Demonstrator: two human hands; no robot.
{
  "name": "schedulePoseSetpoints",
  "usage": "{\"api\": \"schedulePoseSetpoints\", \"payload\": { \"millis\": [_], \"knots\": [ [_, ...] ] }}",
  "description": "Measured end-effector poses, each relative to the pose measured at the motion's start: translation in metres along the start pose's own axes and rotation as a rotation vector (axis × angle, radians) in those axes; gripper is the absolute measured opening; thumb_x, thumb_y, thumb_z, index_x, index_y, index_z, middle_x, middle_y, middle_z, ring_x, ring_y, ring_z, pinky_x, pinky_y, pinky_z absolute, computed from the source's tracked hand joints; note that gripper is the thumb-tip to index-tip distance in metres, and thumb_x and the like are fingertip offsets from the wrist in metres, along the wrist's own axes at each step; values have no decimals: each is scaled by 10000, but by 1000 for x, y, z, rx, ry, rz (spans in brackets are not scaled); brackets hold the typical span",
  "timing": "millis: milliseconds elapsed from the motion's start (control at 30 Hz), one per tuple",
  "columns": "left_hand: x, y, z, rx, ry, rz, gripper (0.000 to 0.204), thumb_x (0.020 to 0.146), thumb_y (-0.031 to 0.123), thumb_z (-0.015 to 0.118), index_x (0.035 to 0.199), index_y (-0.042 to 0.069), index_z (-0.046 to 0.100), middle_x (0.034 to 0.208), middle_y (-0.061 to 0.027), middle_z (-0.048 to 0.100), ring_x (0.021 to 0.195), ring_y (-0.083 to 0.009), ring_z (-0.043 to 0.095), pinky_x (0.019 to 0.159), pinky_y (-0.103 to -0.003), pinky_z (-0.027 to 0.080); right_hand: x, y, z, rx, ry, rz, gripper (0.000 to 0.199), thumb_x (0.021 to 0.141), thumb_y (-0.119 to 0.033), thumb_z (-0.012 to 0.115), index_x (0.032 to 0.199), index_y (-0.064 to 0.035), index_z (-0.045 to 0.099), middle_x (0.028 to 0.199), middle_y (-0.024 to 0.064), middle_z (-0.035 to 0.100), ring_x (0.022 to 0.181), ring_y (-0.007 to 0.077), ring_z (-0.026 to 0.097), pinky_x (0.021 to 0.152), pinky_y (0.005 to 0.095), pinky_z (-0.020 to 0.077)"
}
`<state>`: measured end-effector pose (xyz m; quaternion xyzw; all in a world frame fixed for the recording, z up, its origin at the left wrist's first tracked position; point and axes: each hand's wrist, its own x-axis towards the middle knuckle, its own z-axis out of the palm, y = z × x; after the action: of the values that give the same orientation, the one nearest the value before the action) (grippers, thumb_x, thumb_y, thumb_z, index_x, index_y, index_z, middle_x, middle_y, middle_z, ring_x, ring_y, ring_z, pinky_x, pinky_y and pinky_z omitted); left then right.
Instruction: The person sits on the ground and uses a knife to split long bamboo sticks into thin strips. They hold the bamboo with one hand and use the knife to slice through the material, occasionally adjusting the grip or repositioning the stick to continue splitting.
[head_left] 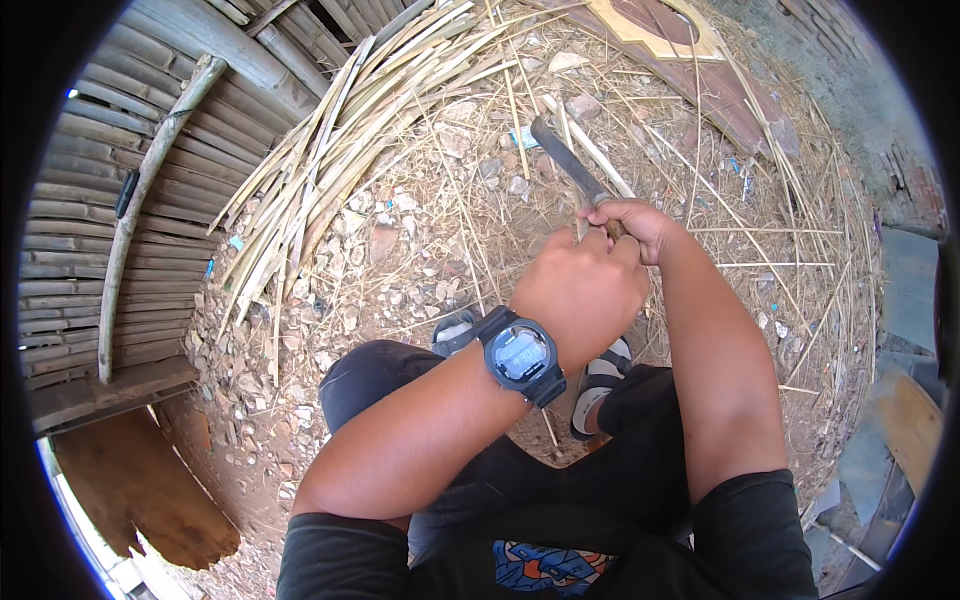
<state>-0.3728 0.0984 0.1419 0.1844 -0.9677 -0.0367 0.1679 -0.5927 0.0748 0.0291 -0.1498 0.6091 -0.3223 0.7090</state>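
My right hand point(640, 228) is closed round the brown handle of a machete point(572, 162). Its dark blade points away from me and up to the left, with a hooked tip. My left hand point(585, 285), a black watch point(521, 354) on its wrist, is closed right against the right hand, knuckles up. A thin pale sliver shows at its fingertips, but most of what it grips is hidden under the fingers. Beside the blade, a pale bamboo strip point(600, 160) slants down to the right hand; whether it is held or lies behind cannot be told.
A heap of split bamboo strips point(330, 150) lies at the far left beside a bamboo-slat wall point(70, 230). Stones and straw litter the ground. A brown board point(690, 85) lies at the far right, near a wall point(860, 80). My sandalled feet point(598, 385) are below my hands.
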Motion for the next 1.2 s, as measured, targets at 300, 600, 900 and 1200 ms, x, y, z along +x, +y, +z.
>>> {"api": "schedulePoseSetpoints", "payload": {
  "millis": [300,600,900,1200],
  "knots": [
    [0,-22,-17,-143,175,-189,343,784,122,682,1123,84,644,1071,-73,658,913,-269,671,760,-391,540,-84,-47,26,7,-26,-229,301,859,-127,656,1140,-19,655,727,-15,563,606,71,499,545,211,452],
    [-6,-62,-38,-414,314,-116,342,804,162,773,1129,109,682,1119,-107,664,955,-303,675,797,-377,561,-121,-49,76,221,-132,-290,188,870,-139,623,1023,-31,635,781,5,565,635,74,502,543,204,443],
    [-6,-68,-40,-351,518,-227,134,863,139,707,990,99,707,894,-95,699,784,-292,688,666,-370,559,-135,-50,107,230,-173,-342,187,866,-157,639,1022,-56,618,800,2,577,658,78,530,554,227,449],
    [-14,-106,-28,-544,619,-609,189,939,133,638,1069,9,695,912,-147,735,755,-171,724,659,-285,551,-105,-35,104,-96,186,-335,262,883,-129,654,1096,-19,549,753,26,581,564,84,521,462,236,426]
  ]
}}
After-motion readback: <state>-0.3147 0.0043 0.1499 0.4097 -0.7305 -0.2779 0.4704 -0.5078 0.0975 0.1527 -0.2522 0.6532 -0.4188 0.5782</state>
